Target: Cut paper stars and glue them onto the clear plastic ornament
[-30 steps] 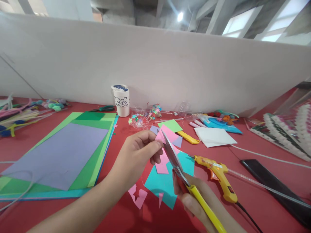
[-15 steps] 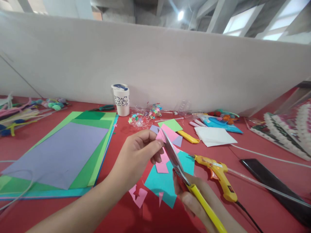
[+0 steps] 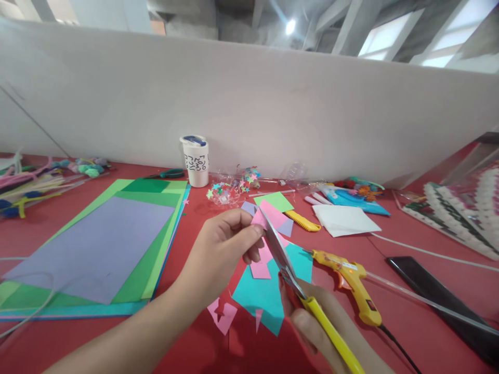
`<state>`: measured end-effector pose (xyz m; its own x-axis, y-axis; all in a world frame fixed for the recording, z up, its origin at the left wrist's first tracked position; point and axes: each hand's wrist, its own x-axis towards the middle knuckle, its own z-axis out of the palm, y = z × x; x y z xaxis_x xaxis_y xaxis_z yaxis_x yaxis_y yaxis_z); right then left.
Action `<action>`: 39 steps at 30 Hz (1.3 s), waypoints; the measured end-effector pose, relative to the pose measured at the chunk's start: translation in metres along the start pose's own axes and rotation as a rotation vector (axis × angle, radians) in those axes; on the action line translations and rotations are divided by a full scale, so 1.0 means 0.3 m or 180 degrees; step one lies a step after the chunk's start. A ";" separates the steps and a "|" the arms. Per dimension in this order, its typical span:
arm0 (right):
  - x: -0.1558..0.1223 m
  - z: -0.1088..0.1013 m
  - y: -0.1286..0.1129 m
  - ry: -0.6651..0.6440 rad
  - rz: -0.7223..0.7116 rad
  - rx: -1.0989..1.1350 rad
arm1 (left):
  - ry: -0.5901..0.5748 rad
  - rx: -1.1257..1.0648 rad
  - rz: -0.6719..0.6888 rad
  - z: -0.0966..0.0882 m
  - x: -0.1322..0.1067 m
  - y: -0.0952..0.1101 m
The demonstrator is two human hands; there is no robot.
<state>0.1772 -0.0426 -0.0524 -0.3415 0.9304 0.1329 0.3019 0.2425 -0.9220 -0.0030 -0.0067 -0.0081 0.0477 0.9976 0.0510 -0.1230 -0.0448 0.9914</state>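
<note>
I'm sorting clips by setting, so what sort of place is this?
Probably a craft workstation: the right hand holds yellow-handled scissors against pink paper, a yellow glue gun lies nearby, and coloured sheets are stacked on the red table.

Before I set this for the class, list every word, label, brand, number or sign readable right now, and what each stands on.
No text can be read with certainty.
Cup: bold black lettering around its side, too blurred to quote.
Glue gun: a small pale label, too small to read.
Blue packet: a pale marking, unclear.
Scissors: no lettering that I can make out.
</note>
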 end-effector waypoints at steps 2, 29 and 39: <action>-0.002 0.001 0.002 0.0007 -0.0018 -0.0015 | -0.0009 -0.0004 0.0001 -0.002 0.000 0.000; 0.007 -0.024 0.016 -0.0398 0.0230 -0.0271 | -0.0005 -0.0018 0.0012 -0.005 -0.002 -0.009; 0.014 -0.025 0.020 -0.0461 0.0274 -0.0275 | -0.0014 -0.0034 -0.0013 -0.005 -0.001 -0.009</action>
<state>0.1842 -0.0351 -0.0546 -0.4337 0.9011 -0.0047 0.4089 0.1921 -0.8922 -0.0042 -0.0066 -0.0111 0.0526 0.9975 0.0474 -0.1332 -0.0400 0.9903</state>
